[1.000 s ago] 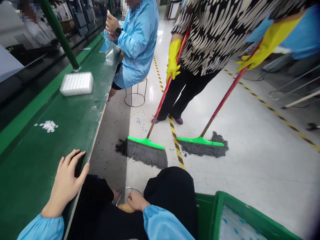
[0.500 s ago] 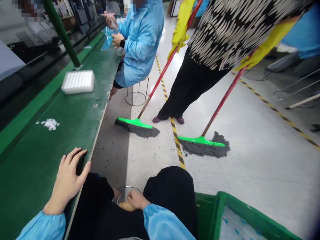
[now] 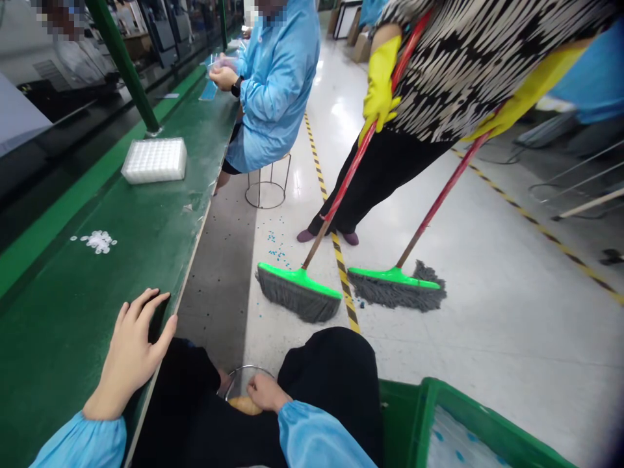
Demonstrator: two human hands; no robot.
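My left hand (image 3: 131,354) lies on the green tabletop (image 3: 63,344) by its edge, fingers spread and holding nothing. Farther up the bench are a small pile of white rings (image 3: 100,242) and a white tray with a grid of cells (image 3: 155,160). My right hand (image 3: 267,393) hangs between my knees with its fingers curled closed. Just beside it is a tan rounded surface (image 3: 245,406) with a metal ring (image 3: 251,368) below. Whatever those fingers may hold is hidden.
A person in yellow gloves holds two brooms (image 3: 299,286) (image 3: 394,279) in front of me. Blue bits (image 3: 277,250) dot the floor. A green crate (image 3: 424,416) stands at my right. Another person in blue (image 3: 277,84) sits farther along the bench.
The left broom has swept toward me and to the right, uncovering blue bits behind it. The seated person's hands have come lower and together. Both my hands stay where they were.
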